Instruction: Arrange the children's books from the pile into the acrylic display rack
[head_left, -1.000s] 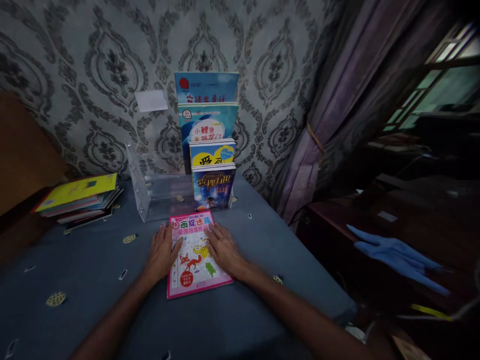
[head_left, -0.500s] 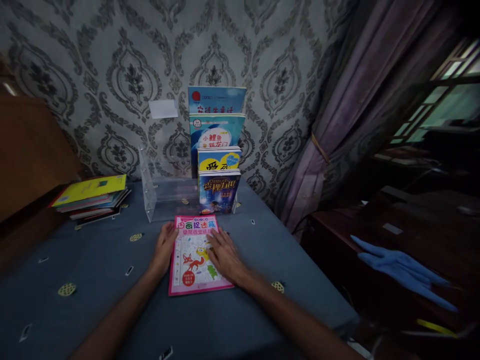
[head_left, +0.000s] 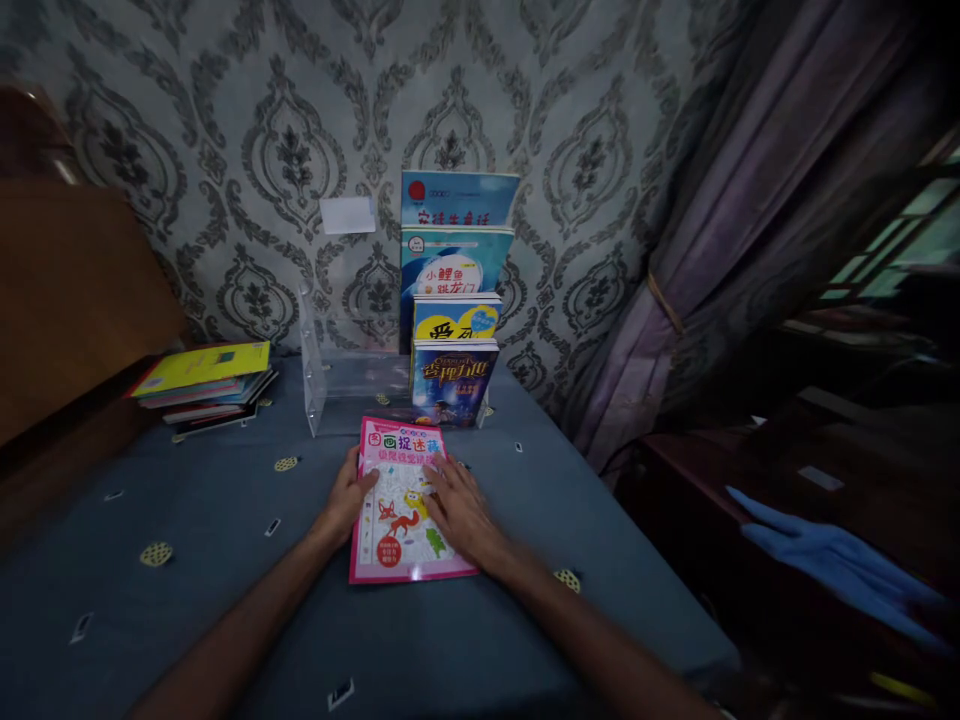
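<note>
A pink book with a red fox on its cover lies before a clear acrylic rack. My left hand grips its left edge, thumb on the cover and fingers hidden beneath. Across the upper right of the cover rests my right hand, fingers spread. Books stand in steps on the rack's right side: a dark blue one in front, a yellow one, a teal one and a tall blue one at the back.
Several books are piled at the left, a yellow one on top. Behind the table is a patterned wall with a white card. A purple curtain and blue gloves are at the right.
The camera view has shifted, so the scene sits farther right. The pink book's top edge appears slightly raised, and my left thumb now lies over the cover's left edge.
</note>
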